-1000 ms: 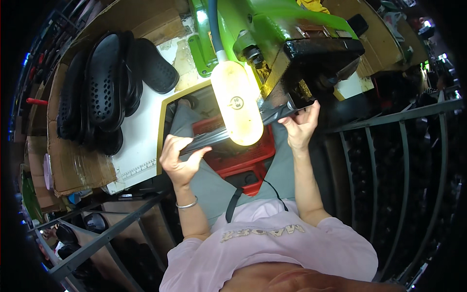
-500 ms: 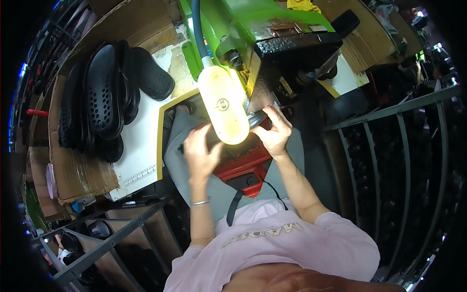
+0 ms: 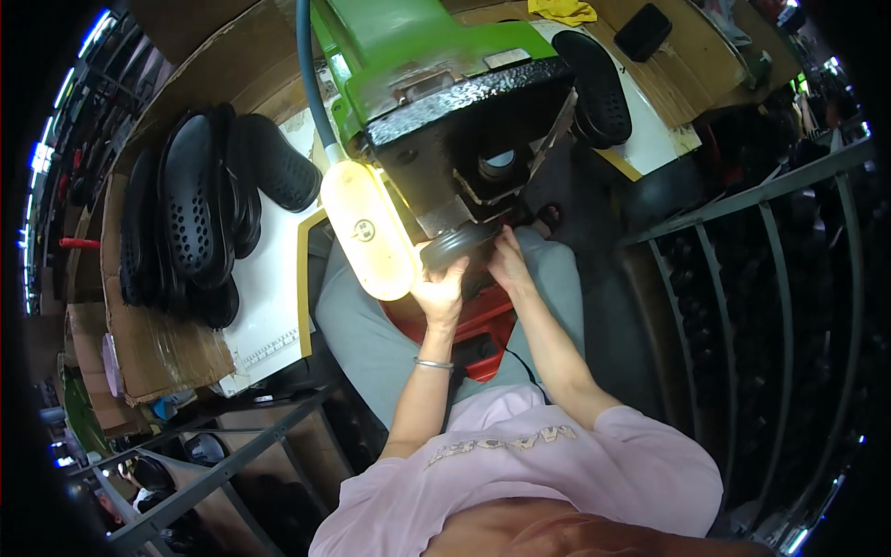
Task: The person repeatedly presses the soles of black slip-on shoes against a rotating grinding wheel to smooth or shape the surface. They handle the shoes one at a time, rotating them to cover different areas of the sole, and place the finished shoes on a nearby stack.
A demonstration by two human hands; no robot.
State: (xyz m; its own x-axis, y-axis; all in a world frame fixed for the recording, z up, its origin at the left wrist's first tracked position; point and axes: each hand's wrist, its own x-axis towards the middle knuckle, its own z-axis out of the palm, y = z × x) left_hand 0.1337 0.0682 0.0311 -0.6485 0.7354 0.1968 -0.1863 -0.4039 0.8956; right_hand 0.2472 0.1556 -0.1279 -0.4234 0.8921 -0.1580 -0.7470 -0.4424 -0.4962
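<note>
A black shoe sole [image 3: 461,243] is at the lower front of a green sewing-type machine [image 3: 418,42], its curved edge toward me. My left hand [image 3: 441,290] grips its left end, thumb on the near edge, other fingers partly hidden by the lit lamp [image 3: 371,232]. At the sole's right end my right hand [image 3: 507,264] pinches the edge, fingers bent upward. The machine's dark metal head [image 3: 432,176] stands directly over the sole and hides its far part.
Several black perforated soles [image 3: 190,200] stack in a cardboard box [image 3: 176,357] on the left. Another sole [image 3: 594,88] lies right of the machine. A metal rail [image 3: 752,195] runs along the right, a red stool [image 3: 478,339] sits below my hands.
My left hand has moved right and closed on the sole; before, it was apart from it. The view has shifted, so machine and lamp appear further left and the sole on the right shows more.
</note>
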